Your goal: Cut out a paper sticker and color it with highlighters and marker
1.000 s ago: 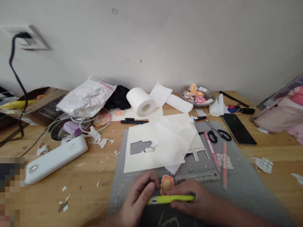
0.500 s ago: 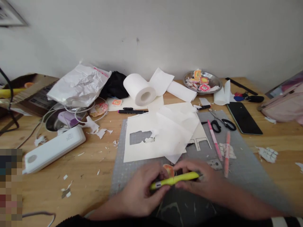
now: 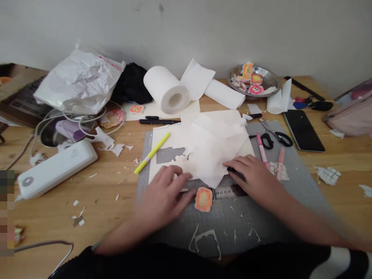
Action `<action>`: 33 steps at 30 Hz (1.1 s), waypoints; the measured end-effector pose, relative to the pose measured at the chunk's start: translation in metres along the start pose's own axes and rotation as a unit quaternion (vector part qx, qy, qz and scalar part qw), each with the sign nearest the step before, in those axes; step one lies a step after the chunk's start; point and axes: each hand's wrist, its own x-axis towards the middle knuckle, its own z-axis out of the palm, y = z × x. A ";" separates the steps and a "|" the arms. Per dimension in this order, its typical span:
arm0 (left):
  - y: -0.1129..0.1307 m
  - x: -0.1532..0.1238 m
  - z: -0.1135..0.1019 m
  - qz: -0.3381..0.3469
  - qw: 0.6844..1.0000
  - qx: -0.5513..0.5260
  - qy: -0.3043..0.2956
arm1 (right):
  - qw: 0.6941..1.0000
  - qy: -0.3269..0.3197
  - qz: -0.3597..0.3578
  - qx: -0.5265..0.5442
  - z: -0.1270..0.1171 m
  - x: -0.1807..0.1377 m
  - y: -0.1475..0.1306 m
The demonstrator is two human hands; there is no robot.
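Note:
My left hand point(image 3: 162, 193) rests with its fingers spread on the lower edge of a cream sheet point(image 3: 174, 170) that has a cut-out hole. My right hand point(image 3: 250, 176) lies flat with stretched fingers at the corner of a thin white paper point(image 3: 215, 151), partly over a steel ruler point(image 3: 228, 191). An orange cut-out sticker point(image 3: 203, 198) lies between the hands on the grey cutting mat point(image 3: 244, 224). A yellow pen point(image 3: 152, 153) lies loose across the mat's upper left edge. Neither hand holds anything.
Two pink pens point(image 3: 262, 151), black scissors point(image 3: 274, 136) and a phone point(image 3: 303, 130) lie to the right. At the back are a tissue roll point(image 3: 165, 89), a metal dish of stickers point(image 3: 253, 77) and a crumpled bag point(image 3: 78, 83). A white power bank point(image 3: 55, 168) is on the left. Paper scraps litter the table.
The yellow pen has left my hands and now lies at the mat's upper left. Both hands have moved up to the papers, uncovering the orange sticker. The view has tilted down.

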 end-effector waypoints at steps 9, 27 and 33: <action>0.013 0.002 0.006 -0.012 0.977 -0.114 -0.178 | 0.942 -0.102 0.216 0.236 -0.013 -0.003 -0.012; 0.014 0.003 0.007 -0.048 0.971 -0.161 -0.172 | 0.346 -0.306 0.189 0.867 -0.015 -0.020 -0.035; 0.013 0.002 0.007 0.012 0.955 -0.212 -0.207 | 0.612 -0.131 0.168 0.761 -0.013 -0.016 -0.041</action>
